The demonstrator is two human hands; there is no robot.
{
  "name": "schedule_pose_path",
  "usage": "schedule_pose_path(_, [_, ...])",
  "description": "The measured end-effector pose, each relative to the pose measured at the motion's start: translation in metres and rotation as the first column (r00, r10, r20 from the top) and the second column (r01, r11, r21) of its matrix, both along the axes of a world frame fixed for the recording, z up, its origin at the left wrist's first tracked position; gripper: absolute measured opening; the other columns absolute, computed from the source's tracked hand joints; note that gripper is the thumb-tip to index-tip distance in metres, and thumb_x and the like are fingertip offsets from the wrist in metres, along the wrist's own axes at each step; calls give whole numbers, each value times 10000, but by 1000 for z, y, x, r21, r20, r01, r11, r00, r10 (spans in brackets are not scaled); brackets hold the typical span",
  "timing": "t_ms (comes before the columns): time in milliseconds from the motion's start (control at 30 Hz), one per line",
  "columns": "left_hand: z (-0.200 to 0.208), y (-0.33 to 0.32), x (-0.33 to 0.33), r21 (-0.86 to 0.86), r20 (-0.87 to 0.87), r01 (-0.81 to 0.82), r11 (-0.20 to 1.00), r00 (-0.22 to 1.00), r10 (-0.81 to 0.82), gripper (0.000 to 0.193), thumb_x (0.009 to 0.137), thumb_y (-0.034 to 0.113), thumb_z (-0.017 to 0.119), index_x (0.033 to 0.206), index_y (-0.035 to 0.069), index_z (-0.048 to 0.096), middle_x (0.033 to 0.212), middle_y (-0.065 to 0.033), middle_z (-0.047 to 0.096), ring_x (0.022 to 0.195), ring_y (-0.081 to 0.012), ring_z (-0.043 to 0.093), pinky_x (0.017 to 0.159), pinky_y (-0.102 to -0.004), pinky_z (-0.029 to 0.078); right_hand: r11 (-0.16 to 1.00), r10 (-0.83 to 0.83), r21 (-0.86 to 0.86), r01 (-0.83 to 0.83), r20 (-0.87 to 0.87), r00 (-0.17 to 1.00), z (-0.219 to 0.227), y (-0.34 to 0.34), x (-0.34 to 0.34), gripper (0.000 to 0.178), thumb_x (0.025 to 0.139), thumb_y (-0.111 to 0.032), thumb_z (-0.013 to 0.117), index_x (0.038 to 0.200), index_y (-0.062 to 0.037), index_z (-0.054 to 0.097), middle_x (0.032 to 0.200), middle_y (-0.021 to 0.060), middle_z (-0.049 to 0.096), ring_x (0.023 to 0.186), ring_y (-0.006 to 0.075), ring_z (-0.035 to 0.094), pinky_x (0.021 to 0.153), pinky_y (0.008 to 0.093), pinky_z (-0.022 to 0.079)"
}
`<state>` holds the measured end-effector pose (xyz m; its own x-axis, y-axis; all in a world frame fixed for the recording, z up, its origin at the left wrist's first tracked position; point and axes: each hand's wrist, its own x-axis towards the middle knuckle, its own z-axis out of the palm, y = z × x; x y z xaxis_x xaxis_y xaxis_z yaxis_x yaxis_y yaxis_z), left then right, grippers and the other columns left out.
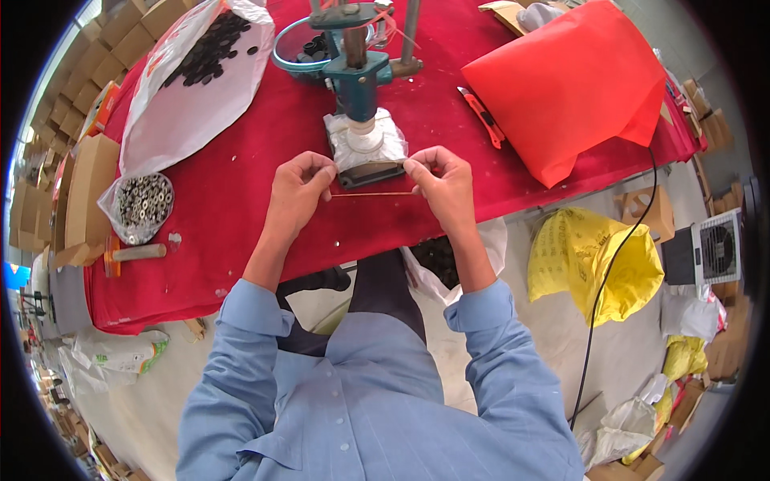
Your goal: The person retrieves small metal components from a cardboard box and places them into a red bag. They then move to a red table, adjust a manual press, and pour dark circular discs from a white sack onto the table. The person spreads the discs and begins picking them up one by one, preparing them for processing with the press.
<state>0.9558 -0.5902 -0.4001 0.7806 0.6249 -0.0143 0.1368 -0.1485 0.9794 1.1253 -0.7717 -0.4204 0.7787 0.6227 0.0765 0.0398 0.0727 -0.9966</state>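
Observation:
A thin tan strand, too fine to tell whether string or rubber band, stretches straight between my hands above the red cloth. My left hand closes on one end with thumb and fingers together. The other end is in the closed fingers of my right hand. Just beyond the strand stands a green bench press. White plastic wrapping covers its lower part, around a pale round piece. Both hands are close to the front corners of the press's dark base.
Black caps lie on a white sack, far left. A bag of metal rings and a wooden-handled tool sit left. A red cutter lies beside a red bag. A blue basket stands behind the press.

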Motion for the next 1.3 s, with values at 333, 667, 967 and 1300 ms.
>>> schedule_pose_path(333, [-32, 3, 30, 171, -62, -234, 957, 967, 247, 61, 945, 42, 683, 926, -9, 654, 740, -63, 686, 580, -115, 657, 538, -283, 522, 948, -7, -296, 119, 354, 935, -19, 23, 41, 51, 853, -72, 751, 870, -32, 723, 745, 95, 687, 655, 192, 666, 626, 348, 514])
schedule_pose_path(667, [-42, -3, 26, 848, -11, -151, 507, 953, 303, 184, 804, -25, 750, 907, 60, 623, 962, -79, 625, 885, -273, 622, 734, -415, 473, 924, 61, -272, 268, 799, 599, -35, 30, 41, 128, 824, -34, 749, 892, -79, 651, 833, 84, 599, 804, 293, 618, 650, 436, 505])
schedule_pose_path(967, [-46, 8, 23, 810, -77, -85, 581, 966, 248, 294, 756, -20, 749, 1028, 58, 668, 1047, -106, 618, 1016, -316, 576, 860, -436, 451, 901, 156, -364, 235, 779, 608, -32, 27, 41, 190, 819, -27, 729, 996, -66, 671, 932, 109, 621, 884, 319, 613, 763, 457, 497])
schedule_pose_path(1300, [-28, 41, 39, 839, -110, 35, 543, 988, 105, 953, 665, 91, 837, 1508, 2, 400, 1416, -229, 502, 1272, -411, 498, 1105, -467, 400, 934, 86, -295, 199, 729, 679, -37, 28, 38, 220, 811, 50, 653, 1023, 5, 689, 949, 171, 635, 917, 378, 630, 817, 469, 504])
